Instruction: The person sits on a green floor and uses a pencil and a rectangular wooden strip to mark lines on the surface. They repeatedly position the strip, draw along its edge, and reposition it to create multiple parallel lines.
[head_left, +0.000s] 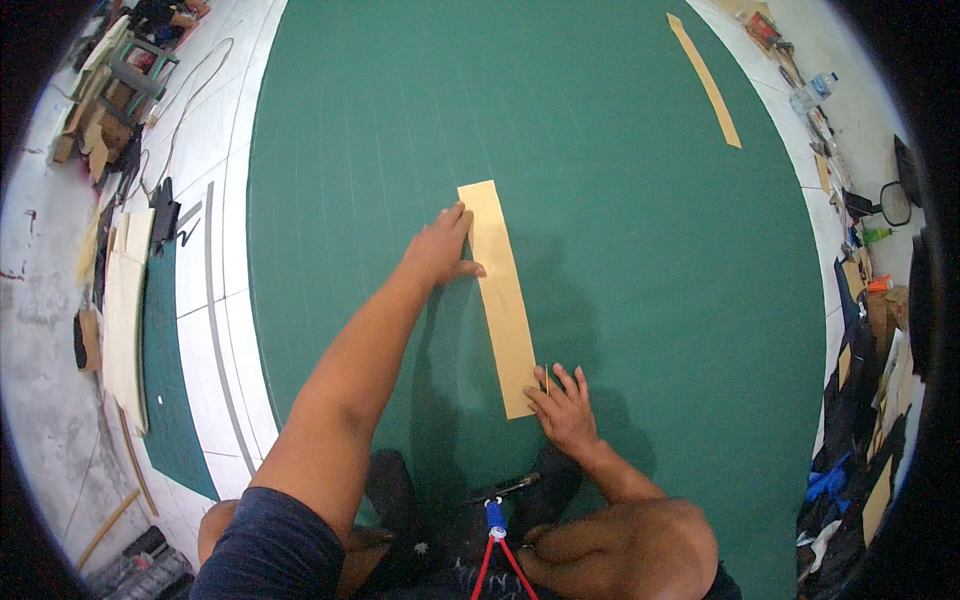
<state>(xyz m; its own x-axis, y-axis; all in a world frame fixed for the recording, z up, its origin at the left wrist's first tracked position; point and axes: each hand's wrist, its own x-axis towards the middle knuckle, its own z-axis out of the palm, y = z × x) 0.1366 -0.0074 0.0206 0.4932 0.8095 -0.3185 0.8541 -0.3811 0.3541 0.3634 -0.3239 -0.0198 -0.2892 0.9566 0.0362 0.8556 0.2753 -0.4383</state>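
Long tan strip (pixel 503 310) is lying flat on a green sheet (pixel 700 330), its far end leaning leftward, its near end pointing toward the person's bent legs. Left hand (pixel 440 245) is working at the strip's left edge, toward the far end: fingertips are resting at that edge, thumb is standing well apart and touching the strip a little nearer; hand is spreading rather than gripping. Right hand (pixel 565 408) is resting by the strip's near end, on its right side; one digit is touching the strip while other fingers are fanning out over the sheet. A thin pale sliver (pixel 547 378) is showing among those fingers; cannot tell whether they are pinching it. A second tan strip (pixel 706 85) is lying well apart, beyond the long strip and to its right. Faint pale lines are running along the sheet, left of the long strip and past its far end. White tiles (pixel 225 320) are bordering the sheet to the strip's left and right. Far to the strip's left, a thin cable (pixel 222 80) is looping over the tiles and a long cream piece (pixel 128 310) is lying. Far to the strip's right, a clear bottle (pixel 815 92) is lying among clutter. A red cord (pixel 482 575) is hanging nearer than the strip's near end.
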